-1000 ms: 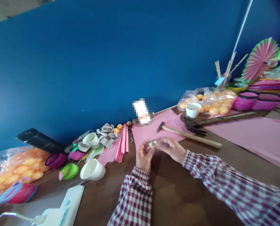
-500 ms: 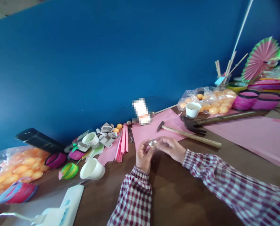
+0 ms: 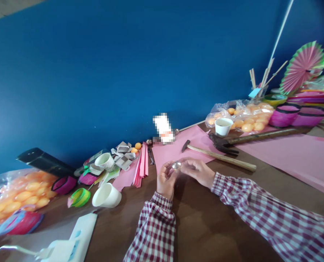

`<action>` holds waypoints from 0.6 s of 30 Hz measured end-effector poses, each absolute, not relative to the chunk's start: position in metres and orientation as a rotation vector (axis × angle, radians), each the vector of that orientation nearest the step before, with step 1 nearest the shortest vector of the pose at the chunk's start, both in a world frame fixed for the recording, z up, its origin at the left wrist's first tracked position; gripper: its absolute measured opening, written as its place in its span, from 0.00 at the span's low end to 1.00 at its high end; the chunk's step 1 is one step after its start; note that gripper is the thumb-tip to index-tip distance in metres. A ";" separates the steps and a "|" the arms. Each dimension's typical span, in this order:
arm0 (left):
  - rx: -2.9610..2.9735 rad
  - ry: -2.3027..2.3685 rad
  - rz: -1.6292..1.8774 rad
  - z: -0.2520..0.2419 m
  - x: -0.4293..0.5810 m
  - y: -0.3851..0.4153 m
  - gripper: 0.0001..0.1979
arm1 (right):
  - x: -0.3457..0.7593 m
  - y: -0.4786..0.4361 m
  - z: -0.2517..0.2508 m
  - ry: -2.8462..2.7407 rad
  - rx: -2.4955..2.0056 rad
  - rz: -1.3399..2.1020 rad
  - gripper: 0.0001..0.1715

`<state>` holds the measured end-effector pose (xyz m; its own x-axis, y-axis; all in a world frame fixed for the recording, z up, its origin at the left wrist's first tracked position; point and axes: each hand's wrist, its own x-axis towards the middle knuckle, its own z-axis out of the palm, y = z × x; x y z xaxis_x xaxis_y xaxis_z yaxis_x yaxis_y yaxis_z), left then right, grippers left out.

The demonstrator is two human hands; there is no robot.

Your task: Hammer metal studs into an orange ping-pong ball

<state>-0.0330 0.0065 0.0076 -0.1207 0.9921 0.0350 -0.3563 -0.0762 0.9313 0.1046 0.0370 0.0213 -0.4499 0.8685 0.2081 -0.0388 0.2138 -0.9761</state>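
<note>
Between my hands is a small, shiny, silver roundish piece [image 3: 176, 165], too small to name exactly. My left hand [image 3: 166, 181] is closed around its left and lower sides, thumb and fingers gripping it. From the right, my right hand [image 3: 198, 171] pinches at its edge with closed fingertips. Pink paper [image 3: 175, 149] lies under and behind the hands. Just beyond them rests a small hammer [image 3: 219, 155] with a wooden handle, its head on the paper. A larger claw hammer [image 3: 249, 139] lies further right.
Folded pink strips [image 3: 142, 165], a white cup [image 3: 107, 195] and a power strip [image 3: 81, 233] are on the left. Bags of orange balls [image 3: 22, 196] stand at both sides. A small white tub [image 3: 223, 127] and more pink paper [image 3: 295, 156] are at right. Behind rises a blue wall [image 3: 123, 65].
</note>
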 end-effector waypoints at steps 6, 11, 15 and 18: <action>0.946 0.980 1.493 0.006 -0.034 0.007 0.19 | 0.104 0.037 0.021 -1.639 -0.778 1.370 0.14; 0.980 0.957 1.501 0.003 -0.034 0.008 0.18 | 0.104 0.037 0.022 -1.642 -0.767 1.375 0.13; 1.008 0.978 1.502 0.003 -0.034 0.007 0.18 | 0.104 0.037 0.022 -1.624 -0.811 1.402 0.13; 1.019 0.986 1.502 0.003 -0.033 0.007 0.18 | 0.103 0.036 0.022 -1.593 -0.869 1.385 0.12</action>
<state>-0.0331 0.0069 0.0033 -0.1160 0.9872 0.1091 -0.2932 -0.1390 0.9459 0.1031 0.0359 0.0217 -0.4140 0.8984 0.1465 -0.0200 0.1519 -0.9882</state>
